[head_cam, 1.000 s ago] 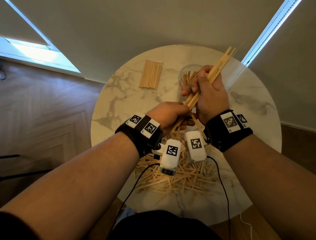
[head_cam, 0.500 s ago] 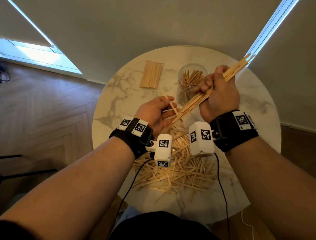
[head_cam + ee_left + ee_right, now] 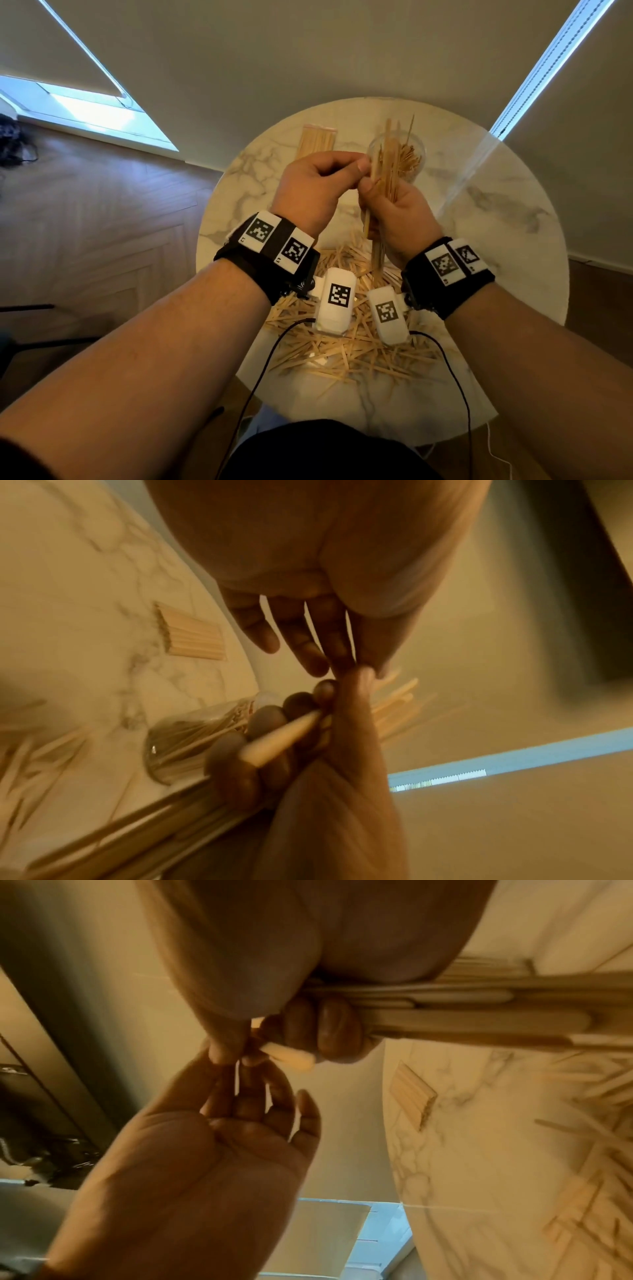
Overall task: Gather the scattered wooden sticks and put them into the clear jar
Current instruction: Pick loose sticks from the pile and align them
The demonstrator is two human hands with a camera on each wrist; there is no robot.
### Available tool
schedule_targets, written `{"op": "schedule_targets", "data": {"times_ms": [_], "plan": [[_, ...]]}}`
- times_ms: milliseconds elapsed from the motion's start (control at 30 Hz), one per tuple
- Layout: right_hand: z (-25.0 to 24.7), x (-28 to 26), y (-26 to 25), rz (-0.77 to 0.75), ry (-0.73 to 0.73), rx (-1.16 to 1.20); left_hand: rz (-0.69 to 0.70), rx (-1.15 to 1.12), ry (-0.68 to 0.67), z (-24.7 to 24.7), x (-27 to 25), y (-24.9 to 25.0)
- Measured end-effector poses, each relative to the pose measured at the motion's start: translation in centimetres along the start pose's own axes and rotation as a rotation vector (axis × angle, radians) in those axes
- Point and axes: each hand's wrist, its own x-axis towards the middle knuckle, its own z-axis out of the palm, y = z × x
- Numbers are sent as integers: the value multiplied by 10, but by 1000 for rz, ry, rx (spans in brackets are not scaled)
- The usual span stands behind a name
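wooden sticks (image 3: 385, 192) stand nearly upright in a bundle, the right hand (image 3: 394, 219) curled tight around them, just this side of the clear jar (image 3: 416, 156). their long axis points up past the jar's mouth. the left hand (image 3: 315, 185), fingers loosely bent, touches the bundle on the jar's left and holds nothing. more sticks litter the surface (image 3: 496, 212) nearer than the jar; open room lies to the jar's right.

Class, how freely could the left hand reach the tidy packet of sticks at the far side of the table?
Probably freely: the left hand holds nothing, only its fingertips meet the bundle, and bare marble lies between it and the packet of sticks, just beyond it.
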Motion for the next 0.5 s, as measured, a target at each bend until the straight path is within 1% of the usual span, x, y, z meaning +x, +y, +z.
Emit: {"op": "schedule_targets", "data": {"times_ms": [67, 100, 200, 267, 300, 367, 433, 500], "plan": [[4, 0, -13, 3, 18, 108, -77, -84, -11, -3, -5, 0], [6, 0, -22, -12, 31, 181, -144, -138, -14, -5, -9, -4], [10, 3, -56, -122, 66, 382, -442, -353, -79, -13, -28, -25], [12, 3, -75, -188, 78, 456, -593, -504, -146, -18, -42, -36], [13, 3, -81, -212, 76, 479, -633, -579, -168, -19, -47, -38], [20, 4, -86, -258, 64, 487, -669, -713, -181, -16, -51, -37], [29, 5, -82, -294, 65, 450, -686, -814, -169, -12, -49, -34], [38, 5, -73, -297, 75, 374, -703, -894, -155, -11, -43, -30]]}}
